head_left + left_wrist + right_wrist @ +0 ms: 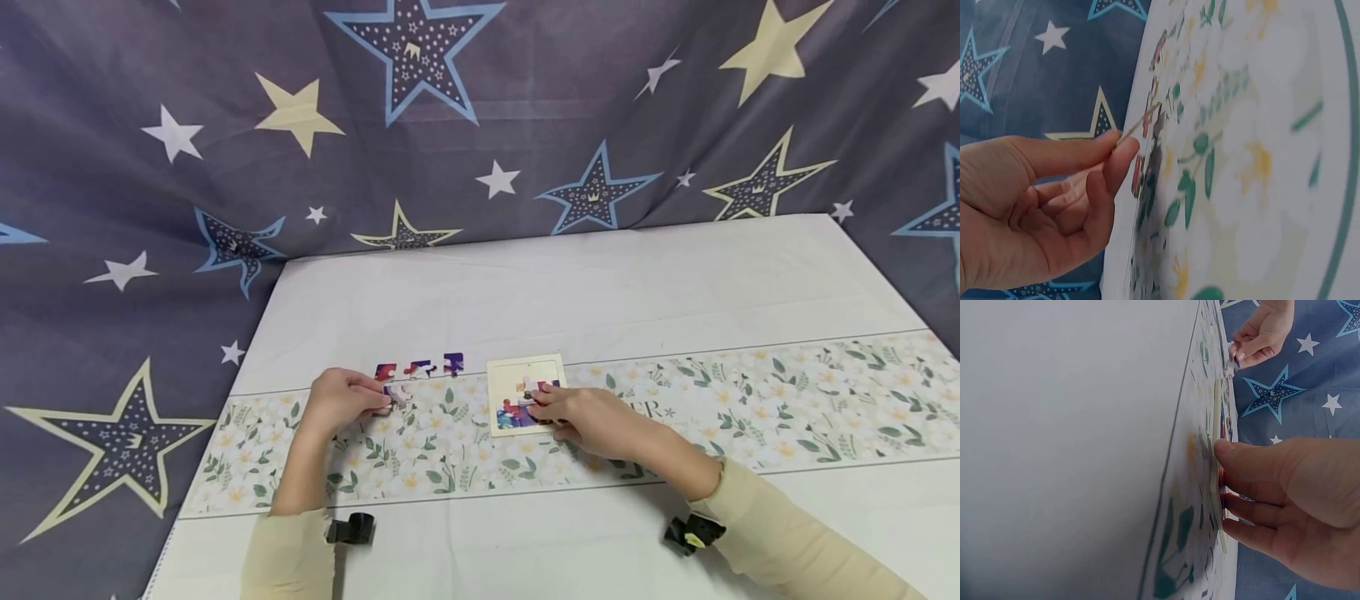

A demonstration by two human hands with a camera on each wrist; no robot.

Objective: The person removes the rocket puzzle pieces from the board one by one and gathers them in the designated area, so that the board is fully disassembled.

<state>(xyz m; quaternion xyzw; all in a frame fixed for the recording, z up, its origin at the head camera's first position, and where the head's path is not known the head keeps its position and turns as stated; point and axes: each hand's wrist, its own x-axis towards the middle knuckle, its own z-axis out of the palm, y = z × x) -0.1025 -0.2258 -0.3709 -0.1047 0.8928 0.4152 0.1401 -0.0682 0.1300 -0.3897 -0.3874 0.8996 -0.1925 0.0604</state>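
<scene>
My left hand (341, 402) pinches a thin jigsaw piece (1141, 122) between thumb and fingertips, tilted close over the table in the left wrist view. Just beyond it lie loose jigsaw pieces (453, 363) in red, purple and white. A square puzzle board (492, 398) with a cream frame sits right of them, its lower part filled with colourful joined pieces (517, 414). My right hand (603, 423) rests on the right side of this board. In the right wrist view its thumb touches the frame's edge, with the other fingers extended onto the board.
A white table cover (465, 292) with a floral band (720, 408) lies under everything. Behind the table hangs a dark curtain (525, 100) patterned with stars. Black straps (352, 528) circle both sleeved wrists.
</scene>
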